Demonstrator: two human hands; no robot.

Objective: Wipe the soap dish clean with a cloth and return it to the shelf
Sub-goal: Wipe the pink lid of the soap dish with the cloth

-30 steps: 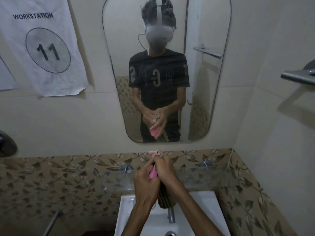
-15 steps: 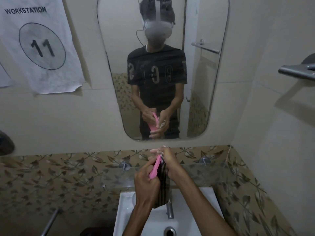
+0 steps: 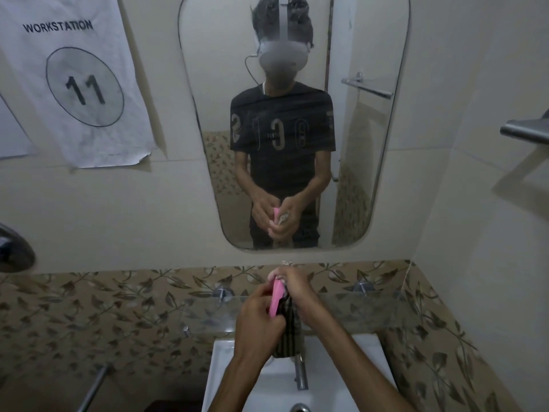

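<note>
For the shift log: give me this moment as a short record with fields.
place: over the sink, before the mirror
left hand: holds the pink dish, which stands on edge
right hand: holds the striped cloth against the dish
cloth: hangs down towards the tap
shelf: glass, behind the hands; dish not yet on it

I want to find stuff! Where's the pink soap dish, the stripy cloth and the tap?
soap dish (image 3: 276,297), head view, middle of its pink edge
cloth (image 3: 289,337), head view, hanging striped part
tap (image 3: 300,374), head view, metal stem
</note>
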